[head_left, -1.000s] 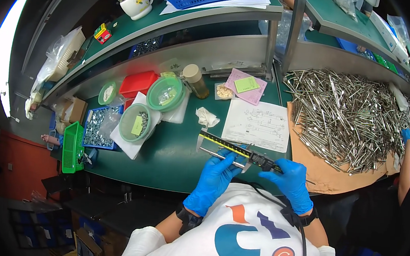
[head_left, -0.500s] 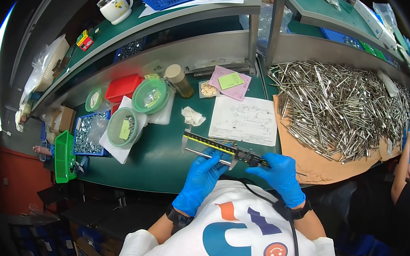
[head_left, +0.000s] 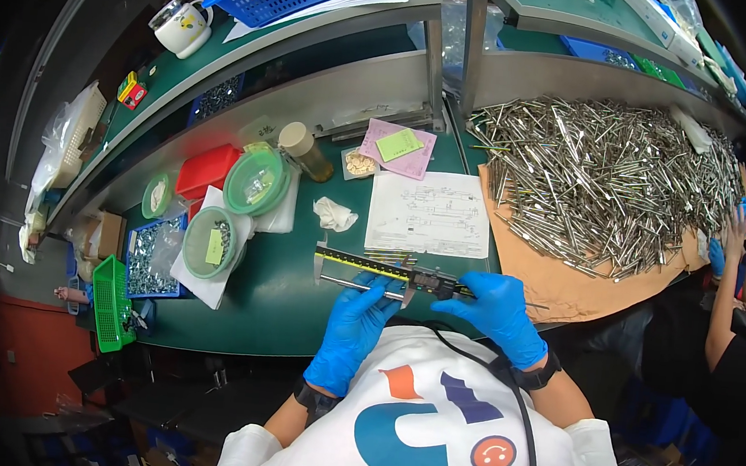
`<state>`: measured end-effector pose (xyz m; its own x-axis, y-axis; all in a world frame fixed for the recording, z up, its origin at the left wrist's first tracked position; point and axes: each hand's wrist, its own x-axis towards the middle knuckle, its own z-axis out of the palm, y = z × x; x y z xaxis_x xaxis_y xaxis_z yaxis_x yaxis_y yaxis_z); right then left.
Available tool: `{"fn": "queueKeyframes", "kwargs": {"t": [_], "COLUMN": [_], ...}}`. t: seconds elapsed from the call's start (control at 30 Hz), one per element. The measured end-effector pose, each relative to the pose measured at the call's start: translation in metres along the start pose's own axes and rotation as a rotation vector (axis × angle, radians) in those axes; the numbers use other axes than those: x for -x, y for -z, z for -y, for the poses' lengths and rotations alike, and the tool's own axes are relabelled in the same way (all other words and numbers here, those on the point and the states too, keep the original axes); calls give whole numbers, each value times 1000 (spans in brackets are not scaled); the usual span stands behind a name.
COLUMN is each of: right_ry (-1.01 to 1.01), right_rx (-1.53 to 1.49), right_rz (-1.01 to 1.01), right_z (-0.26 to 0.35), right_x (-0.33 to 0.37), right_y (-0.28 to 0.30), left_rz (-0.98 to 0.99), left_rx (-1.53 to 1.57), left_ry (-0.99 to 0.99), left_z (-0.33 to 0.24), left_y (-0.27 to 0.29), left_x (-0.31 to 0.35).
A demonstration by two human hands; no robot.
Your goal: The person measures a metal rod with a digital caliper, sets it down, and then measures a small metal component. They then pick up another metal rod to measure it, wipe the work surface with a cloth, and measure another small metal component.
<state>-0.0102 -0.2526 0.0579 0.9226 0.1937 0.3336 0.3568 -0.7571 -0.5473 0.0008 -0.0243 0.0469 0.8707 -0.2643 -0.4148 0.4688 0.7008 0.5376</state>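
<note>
Both of my hands wear blue gloves and meet over the green bench. My right hand (head_left: pixel 501 315) grips the sliding end of a digital caliper (head_left: pixel 361 262) with a dark body and a yellow-marked scale. A thin silver metal rod (head_left: pixel 342 282) lies lengthwise between its jaws, parallel to the scale. My left hand (head_left: pixel 351 330) pinches that rod near its right end, just below the scale. Exact contact between jaws and rod ends is too small to tell. Just beyond the caliper, several thin rods (head_left: pixel 387 256) lie on the bench.
A large heap of metal rods (head_left: pixel 599 182) covers brown paper (head_left: pixel 554 289) at right, where another person's hands (head_left: pixel 741 231) reach in. A drawing sheet (head_left: pixel 428 213) lies ahead. Green bowls (head_left: pixel 257 180), a blue tray (head_left: pixel 155 254) and a green basket (head_left: pixel 109 303) stand left.
The whole view has shifted, so bench things sit slightly further left. My hands keep hold of the caliper and rod. The other person's hands at the heap have moved.
</note>
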Motion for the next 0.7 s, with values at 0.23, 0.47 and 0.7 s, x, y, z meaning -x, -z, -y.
{"fn": "queueKeyframes", "kwargs": {"t": [0.23, 0.47, 0.7], "right_ry": [6, 3, 3], "right_rx": [-3, -7, -10], "right_rz": [-24, -33, -27], "right_z": [-2, -3, -4], "right_x": [1, 1, 1], "right_y": [-5, -6, -6], "left_rz": [-18, -29, -38], "left_rx": [-40, -55, -55], "left_ry": [-13, -21, -29], "left_z": [1, 0, 3], "left_y": [4, 0, 3], "left_x": [-1, 1, 1]}}
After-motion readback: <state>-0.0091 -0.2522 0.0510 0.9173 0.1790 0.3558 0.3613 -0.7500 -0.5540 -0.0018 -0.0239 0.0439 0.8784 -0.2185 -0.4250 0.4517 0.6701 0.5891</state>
